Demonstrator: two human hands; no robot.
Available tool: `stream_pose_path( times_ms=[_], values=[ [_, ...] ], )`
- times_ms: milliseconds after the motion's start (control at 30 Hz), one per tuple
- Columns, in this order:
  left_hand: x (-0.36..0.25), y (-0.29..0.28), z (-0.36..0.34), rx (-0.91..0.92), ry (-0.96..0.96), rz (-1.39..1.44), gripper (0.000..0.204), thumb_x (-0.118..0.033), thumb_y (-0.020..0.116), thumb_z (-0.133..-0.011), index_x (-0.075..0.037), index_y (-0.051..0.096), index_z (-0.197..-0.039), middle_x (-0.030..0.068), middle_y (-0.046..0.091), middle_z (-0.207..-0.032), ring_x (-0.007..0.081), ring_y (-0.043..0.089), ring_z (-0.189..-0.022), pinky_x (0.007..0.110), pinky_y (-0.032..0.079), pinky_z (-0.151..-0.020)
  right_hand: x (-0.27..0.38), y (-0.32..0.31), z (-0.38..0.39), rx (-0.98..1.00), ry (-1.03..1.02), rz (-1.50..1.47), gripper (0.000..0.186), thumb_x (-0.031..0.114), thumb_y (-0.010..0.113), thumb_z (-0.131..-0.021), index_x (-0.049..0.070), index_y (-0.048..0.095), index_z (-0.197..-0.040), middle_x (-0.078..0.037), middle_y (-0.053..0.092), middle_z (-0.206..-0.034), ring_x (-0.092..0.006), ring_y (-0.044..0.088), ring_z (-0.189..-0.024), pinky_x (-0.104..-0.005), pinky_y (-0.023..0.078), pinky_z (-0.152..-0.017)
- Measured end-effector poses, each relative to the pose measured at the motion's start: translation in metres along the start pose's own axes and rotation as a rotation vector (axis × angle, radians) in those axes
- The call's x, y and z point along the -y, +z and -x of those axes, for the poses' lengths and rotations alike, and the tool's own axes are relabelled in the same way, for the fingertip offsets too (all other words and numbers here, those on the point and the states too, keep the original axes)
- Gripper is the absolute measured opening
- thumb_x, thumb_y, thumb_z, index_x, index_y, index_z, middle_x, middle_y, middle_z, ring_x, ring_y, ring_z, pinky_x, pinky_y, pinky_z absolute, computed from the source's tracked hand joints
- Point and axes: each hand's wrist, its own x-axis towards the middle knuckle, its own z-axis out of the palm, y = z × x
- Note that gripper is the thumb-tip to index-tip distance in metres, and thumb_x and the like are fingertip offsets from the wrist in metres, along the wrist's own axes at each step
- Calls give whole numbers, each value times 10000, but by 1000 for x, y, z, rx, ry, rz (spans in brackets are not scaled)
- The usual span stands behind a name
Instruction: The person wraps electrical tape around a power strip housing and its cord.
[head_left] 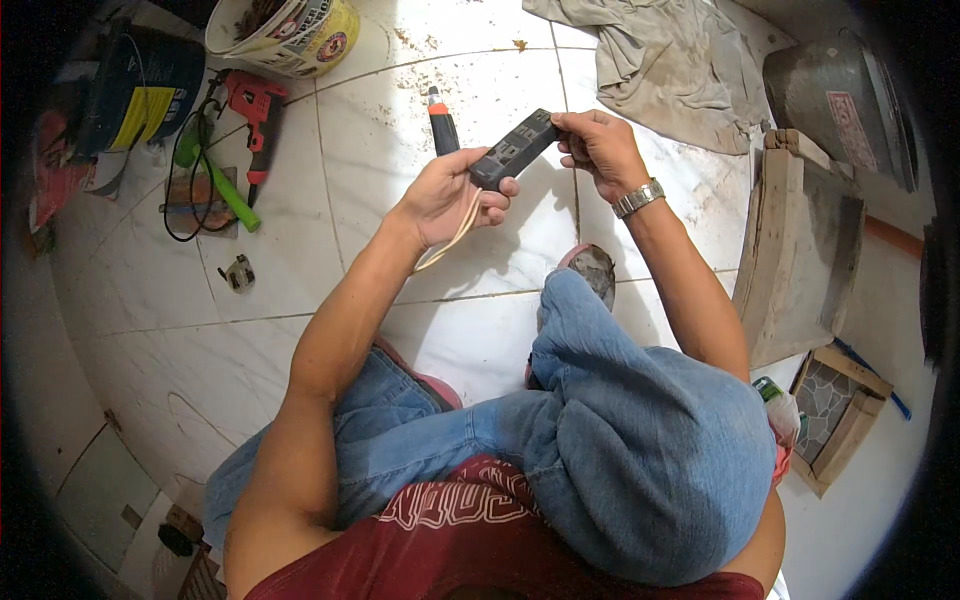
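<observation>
A black power strip with several sockets is held slantwise over the tiled floor. My left hand is closed round its near end, thumb on one side and fingertips at the other. My right hand, with a metal watch on the wrist, pinches the far end. A pale cord runs from the near end and droops below my left palm. Just beyond my left thumb is a black-and-orange handled tool with a metal tip; whether it touches my hand I cannot tell.
At the left are a red power tool with a black cord, a green-handled tool and a small loose part. A bucket stands at the back. On the right are a grey cloth, a dark container and a wooden frame.
</observation>
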Motion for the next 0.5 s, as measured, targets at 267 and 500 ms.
stream_pose_path(
  times_ms=[267,500],
  values=[
    [1,4,4,30,15,-226,469,-369,373,-1117,-218,389,-1561,124,596,-1052,130,449,-732,258,380,-625,8,-7,1,128,-163,-81,217,132,812,-871,-3,652,-926,-58,679,-784,-136,662,-673,-284,576,-633],
    [3,13,4,46,155,-349,591,-358,452,-1093,-234,267,-1641,126,608,-1054,144,493,-760,252,407,-641,17,-6,2,154,-231,-65,226,160,793,-896,-22,671,-946,-58,670,-799,-147,672,-746,-303,579,-694]
  ],
)
